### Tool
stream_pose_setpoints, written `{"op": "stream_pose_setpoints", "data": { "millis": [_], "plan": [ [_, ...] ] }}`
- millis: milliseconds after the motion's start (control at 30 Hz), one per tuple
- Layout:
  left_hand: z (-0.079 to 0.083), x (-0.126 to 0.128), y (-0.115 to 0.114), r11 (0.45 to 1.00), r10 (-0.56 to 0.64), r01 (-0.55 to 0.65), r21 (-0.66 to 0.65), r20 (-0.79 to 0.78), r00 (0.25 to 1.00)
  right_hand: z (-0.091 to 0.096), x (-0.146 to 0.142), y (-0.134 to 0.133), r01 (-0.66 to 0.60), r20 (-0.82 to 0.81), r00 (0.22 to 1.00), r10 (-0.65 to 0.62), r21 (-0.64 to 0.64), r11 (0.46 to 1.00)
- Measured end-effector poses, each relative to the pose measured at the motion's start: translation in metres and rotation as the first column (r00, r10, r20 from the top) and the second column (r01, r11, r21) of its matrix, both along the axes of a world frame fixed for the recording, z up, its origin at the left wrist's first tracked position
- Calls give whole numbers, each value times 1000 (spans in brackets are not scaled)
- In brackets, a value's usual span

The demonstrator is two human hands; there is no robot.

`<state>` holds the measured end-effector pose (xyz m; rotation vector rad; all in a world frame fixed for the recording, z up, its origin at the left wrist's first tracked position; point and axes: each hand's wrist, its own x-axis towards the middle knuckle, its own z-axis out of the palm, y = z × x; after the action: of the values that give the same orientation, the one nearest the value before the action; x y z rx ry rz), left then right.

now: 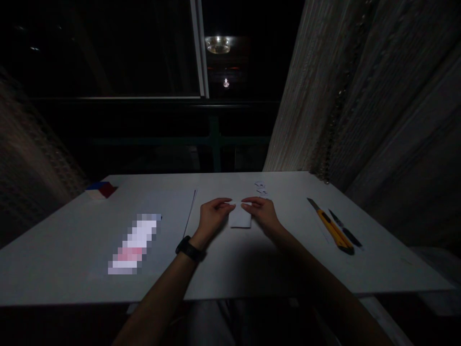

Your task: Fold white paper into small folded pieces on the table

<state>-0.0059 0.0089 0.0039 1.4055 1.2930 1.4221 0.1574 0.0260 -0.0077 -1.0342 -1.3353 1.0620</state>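
Note:
A small folded piece of white paper (pixel 240 218) is between my two hands, over the middle of the table. My left hand (pixel 215 215), with a black watch on its wrist, pinches the paper's upper left edge between thumb and fingers. On the other side my right hand (pixel 264 214) pinches the upper right edge in the same way. Just beyond my right hand lie small paper pieces (pixel 260 188) with dark marks on them.
On the right of the white table (pixel 223 274) lie a yellow box cutter (pixel 333 230) and a dark-handled knife (pixel 347 231). White sheets (pixel 173 211) and a pixelated bright object (pixel 135 245) are on the left. A blue, red and white block (pixel 100 190) sits at far left.

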Motion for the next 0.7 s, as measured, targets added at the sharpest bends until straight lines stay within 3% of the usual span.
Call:
{"op": "stream_pose_setpoints", "data": {
  "millis": [267,700],
  "plan": [
    [0,0,-2,1000,6,-6,-3,-25,1000,0,0,-1,-29,-85,996,24,-53,998],
    [1,-1,-2,999,-1,3,33,-70,998,1,-2,-2,-9,-72,997,6,-52,999]
  ]
}}
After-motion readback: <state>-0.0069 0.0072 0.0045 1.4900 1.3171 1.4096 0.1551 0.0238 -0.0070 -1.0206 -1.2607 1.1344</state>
